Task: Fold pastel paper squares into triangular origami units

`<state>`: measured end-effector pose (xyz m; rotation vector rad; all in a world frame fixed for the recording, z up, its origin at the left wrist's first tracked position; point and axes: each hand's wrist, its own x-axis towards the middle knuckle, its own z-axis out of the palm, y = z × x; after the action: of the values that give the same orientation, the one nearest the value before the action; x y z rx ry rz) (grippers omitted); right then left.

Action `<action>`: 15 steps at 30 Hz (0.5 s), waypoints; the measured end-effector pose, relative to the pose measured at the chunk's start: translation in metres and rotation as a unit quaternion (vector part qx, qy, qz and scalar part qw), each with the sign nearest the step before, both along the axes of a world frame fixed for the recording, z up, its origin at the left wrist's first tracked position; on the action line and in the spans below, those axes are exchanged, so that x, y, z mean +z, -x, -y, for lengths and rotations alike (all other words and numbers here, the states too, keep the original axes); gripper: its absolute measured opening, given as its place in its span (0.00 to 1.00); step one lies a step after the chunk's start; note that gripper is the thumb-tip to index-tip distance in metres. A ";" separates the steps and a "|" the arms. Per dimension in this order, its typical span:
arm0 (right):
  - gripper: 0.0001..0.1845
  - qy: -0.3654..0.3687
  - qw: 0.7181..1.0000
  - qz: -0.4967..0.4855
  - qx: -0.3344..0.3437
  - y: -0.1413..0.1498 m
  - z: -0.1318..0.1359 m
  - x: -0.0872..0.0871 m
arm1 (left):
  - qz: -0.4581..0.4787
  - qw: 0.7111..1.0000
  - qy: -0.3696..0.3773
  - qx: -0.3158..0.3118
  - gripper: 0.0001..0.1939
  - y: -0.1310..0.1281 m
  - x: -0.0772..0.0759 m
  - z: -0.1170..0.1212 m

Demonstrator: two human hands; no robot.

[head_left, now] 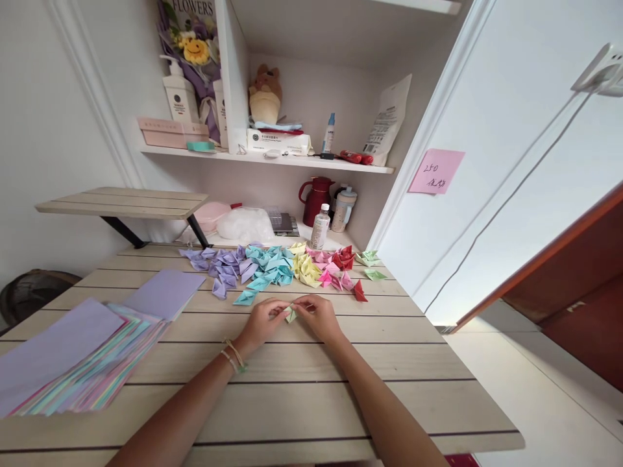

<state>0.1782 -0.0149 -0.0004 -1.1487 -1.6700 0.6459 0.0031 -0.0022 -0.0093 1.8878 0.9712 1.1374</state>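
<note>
Head view, looking down at a slatted wood-look bench point(413, 363). Smack in the middle, just in front of a big colourful spread: one little green paper piece point(291, 316), pinched between both hands. Left hand point(263, 320) clamped on one side of it, right hand point(317, 316) clamped on the other, fingertips super close together. As for looks: pale minty green, tiny next to the hands, matte, angular, clearly folded, with lighter and darker faces along the creases. Partly hidden behind fingers, so can't tell the full shape. Can't tell about contact with the bench either.

Pretty much the same shade as the pale green boats point(368, 258) at the far right end of the spread. Going left to right before those: purple boats point(226, 264), teal boats point(270, 263), yellow boats point(305, 268), then pink and red ones bunched together, sharp corners everywhere. Over on the left, a fanned paper stack point(114, 363) with purple on top. Couple of bracelets point(236, 353) on the left wrist, too.
</note>
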 end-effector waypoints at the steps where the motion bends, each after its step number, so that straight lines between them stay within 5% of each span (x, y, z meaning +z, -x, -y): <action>1: 0.09 0.000 1.000 0.004 0.004 0.000 0.000 -0.001 | -0.015 1.000 -0.018 0.007 0.11 0.001 0.001 0.000; 9: 0.07 0.035 0.999 0.020 0.013 0.005 0.005 0.000 | -0.082 0.988 -0.124 0.051 0.09 0.002 0.013 0.007; 15: 0.07 0.084 0.996 -0.024 0.034 0.006 0.007 0.002 | -0.042 0.993 -0.087 0.062 0.10 -0.001 0.018 0.010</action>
<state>0.1726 -0.0221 0.0015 -1.1881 -1.6437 0.8637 0.0046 -0.0123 0.0087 2.0513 1.0797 1.2590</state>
